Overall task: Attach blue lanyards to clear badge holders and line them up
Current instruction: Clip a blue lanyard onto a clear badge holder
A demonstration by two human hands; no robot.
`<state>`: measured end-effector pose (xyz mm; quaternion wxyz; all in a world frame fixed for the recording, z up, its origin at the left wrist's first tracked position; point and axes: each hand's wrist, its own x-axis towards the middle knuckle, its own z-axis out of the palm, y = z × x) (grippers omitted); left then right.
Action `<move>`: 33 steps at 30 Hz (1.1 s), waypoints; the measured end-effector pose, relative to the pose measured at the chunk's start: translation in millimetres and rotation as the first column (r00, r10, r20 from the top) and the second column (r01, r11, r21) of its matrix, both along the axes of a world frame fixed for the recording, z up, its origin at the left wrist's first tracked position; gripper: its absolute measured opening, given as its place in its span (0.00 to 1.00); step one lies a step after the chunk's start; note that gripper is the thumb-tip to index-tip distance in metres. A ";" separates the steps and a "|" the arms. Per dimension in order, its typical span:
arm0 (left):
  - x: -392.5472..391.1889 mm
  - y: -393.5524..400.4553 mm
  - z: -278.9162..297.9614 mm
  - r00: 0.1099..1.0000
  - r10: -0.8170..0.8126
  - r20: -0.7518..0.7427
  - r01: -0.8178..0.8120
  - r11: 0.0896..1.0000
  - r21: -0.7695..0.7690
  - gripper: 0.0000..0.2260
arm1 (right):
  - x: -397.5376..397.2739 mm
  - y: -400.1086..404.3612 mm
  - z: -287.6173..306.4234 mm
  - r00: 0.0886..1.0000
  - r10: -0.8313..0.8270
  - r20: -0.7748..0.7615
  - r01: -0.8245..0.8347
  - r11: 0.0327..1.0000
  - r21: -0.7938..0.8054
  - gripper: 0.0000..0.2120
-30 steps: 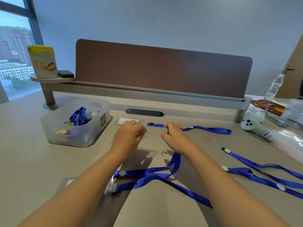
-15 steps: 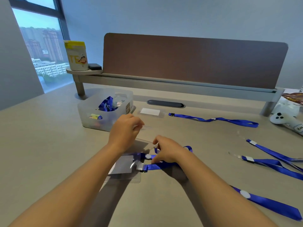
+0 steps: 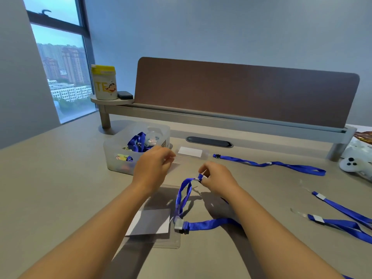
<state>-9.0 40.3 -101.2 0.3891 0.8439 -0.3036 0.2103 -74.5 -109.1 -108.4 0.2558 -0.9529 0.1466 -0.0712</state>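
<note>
— Head view, progress?
— Roughly midway, by the look of it. One clear plastic badge holder with white card (image 3: 153,224) flat on the beige desk (image 3: 60,188), clipped to a blue ribbon lanyard (image 3: 209,224). Another clear holder (image 3: 190,152) farther back, apart from a second blue lanyard (image 3: 269,164).
— Hands?
— Right hand (image 3: 217,178) pinching the near lanyard's loop, lifted. Left hand (image 3: 153,166) curled shut; contents impossible to tell. More loose blue lanyards (image 3: 342,224) at right, unattached.

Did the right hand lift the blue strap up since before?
Yes. The right hand has risen off the desk with the blue strap, moving toward the brown screen.
</note>
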 end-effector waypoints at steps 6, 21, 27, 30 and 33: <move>22.0 11.4 26.2 0.999 0.040 0.010 -0.039 0.994 -0.104 0.07 | 24.2 12.0 39.3 0.972 -0.057 0.226 -0.025 0.940 0.341 0.13; 126.2 84.0 94.9 0.970 0.227 -0.089 -0.243 0.920 -0.306 0.05 | 168.1 52.4 95.0 0.919 -0.172 0.356 -0.050 0.842 0.537 0.07; 156.1 103.0 87.4 0.955 0.280 -0.102 -0.298 0.901 -0.315 0.05 | 221.4 68.7 86.3 0.872 -0.217 0.438 -0.061 0.841 0.538 0.07; 161.8 108.0 75.5 0.949 0.295 -0.110 -0.315 0.898 -0.307 0.06 | 232.9 71.8 61.4 0.894 -0.201 0.401 0.017 0.908 0.419 0.07; 162.0 109.3 73.2 0.949 0.294 -0.118 -0.316 0.897 -0.308 0.06 | 231.8 68.7 42.5 0.948 -0.113 0.298 0.031 0.963 0.267 0.09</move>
